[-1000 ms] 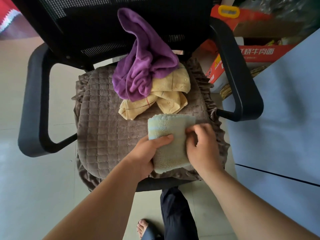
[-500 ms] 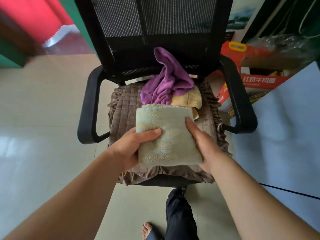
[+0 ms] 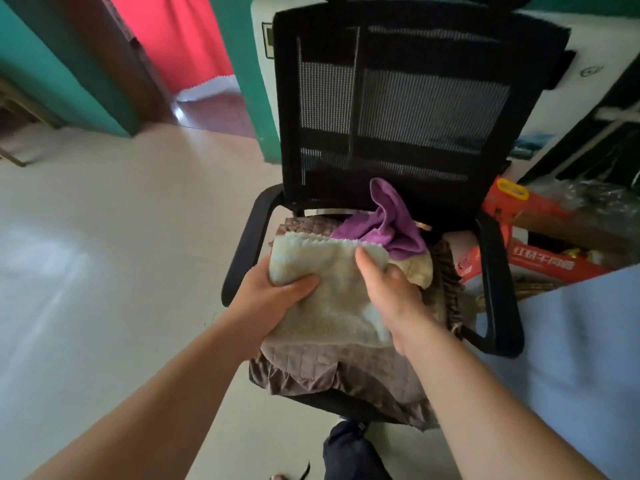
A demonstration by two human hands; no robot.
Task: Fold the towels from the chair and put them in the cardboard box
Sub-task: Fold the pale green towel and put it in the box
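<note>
Just above the front of the chair [image 3: 498, 271] seat, the left hand [image 3: 270, 299] and right hand [image 3: 391, 292] each grip a side of the pale green towel [image 3: 332, 289], thumbs on top, fingers curled under; it looks folded and ready to go. Behind it the purple towel [image 3: 388, 223] and yellow towel [image 3: 419, 271] lie crumpled, unfolded. Farther right sit red printed cartons [image 3: 554, 268] (contents unclear; whether one is the task's box I cannot tell).
</note>
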